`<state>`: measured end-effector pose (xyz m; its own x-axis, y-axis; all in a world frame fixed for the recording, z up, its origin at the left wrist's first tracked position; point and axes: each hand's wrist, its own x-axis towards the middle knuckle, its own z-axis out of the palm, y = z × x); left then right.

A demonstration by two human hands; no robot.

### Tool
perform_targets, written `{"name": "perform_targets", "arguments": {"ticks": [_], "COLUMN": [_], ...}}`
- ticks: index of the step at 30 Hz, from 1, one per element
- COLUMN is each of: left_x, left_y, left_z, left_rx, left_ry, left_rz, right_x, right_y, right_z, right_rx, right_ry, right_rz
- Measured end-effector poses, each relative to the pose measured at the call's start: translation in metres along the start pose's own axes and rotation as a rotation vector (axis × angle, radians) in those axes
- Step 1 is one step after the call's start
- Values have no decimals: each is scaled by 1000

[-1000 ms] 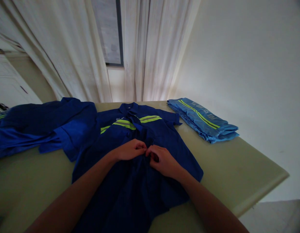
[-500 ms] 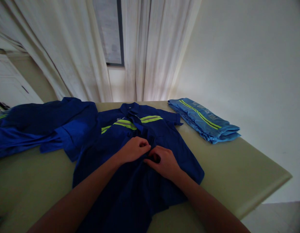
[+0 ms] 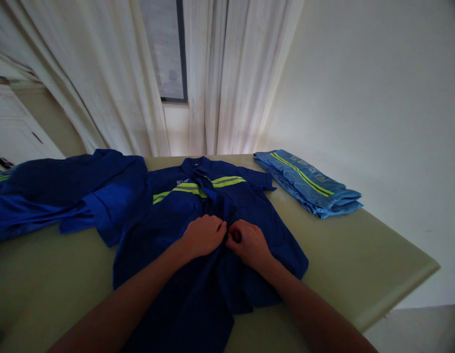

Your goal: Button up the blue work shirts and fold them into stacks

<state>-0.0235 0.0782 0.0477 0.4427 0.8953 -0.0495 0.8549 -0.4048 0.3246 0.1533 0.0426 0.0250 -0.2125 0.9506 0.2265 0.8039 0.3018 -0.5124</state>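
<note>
At the right, a plain pale wall (image 3: 378,98), and along the back, long cream curtains (image 3: 106,73) in deep folds. In front, a greenish-yellow surface (image 3: 363,255), running to a corner near the right edge of the view. At far left, the white panelled front of a cabinet (image 3: 23,120); in the gap between curtains, a tall dark-framed window (image 3: 164,49).

Laid out in the middle of the surface, collar toward the curtains and hem toward the camera, a navy shirt (image 3: 213,269), short-sleeved, front cloth bunched along the centre opening. To its left, touching its sleeve, a loose heap of blue clothing (image 3: 76,186), brighter blue along the near side. To its right, just beyond the other sleeve, a folded stack of lighter blue garments (image 3: 304,181).

On the shirt's centre front, side by side and nearly touching: left hand (image 3: 204,235), curled narrow, back uppermost, fingertips pinching cloth; right hand (image 3: 248,242), thumb and fingers rounded into a small loop, tips together on the same opening. Hard to tell exactly which bit of cloth.

Across the chest, a yellow-green stripe (image 3: 227,181) with a grey centre; above it, small white lettering (image 3: 183,182), too blurred to read.
</note>
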Motion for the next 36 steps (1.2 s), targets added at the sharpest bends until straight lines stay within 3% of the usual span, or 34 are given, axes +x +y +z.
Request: {"name": "perform_targets", "arguments": {"ticks": [5, 10, 16, 21, 27, 36], "left_x": [-7, -17, -18, -17, -12, -16], "left_y": [2, 3, 0, 0, -3, 0], "left_z": [-12, -30, -35, -34, -27, -38], "left_rx": [17, -11, 121, 183, 23, 63], "left_ry": [-38, -89, -38, 52, -40, -38], "left_rz": [69, 265, 336, 338, 274, 260], "right_x": [-2, -1, 1, 1, 2, -2], "right_y": [-1, -1, 1, 3, 4, 3], "right_z": [1, -1, -2, 0, -1, 3], "right_rx": [-17, 8, 184, 332, 359, 370], "right_ry": [39, 57, -1, 2, 94, 37], "right_rz": [-39, -28, -34, -39, -16, -6]}}
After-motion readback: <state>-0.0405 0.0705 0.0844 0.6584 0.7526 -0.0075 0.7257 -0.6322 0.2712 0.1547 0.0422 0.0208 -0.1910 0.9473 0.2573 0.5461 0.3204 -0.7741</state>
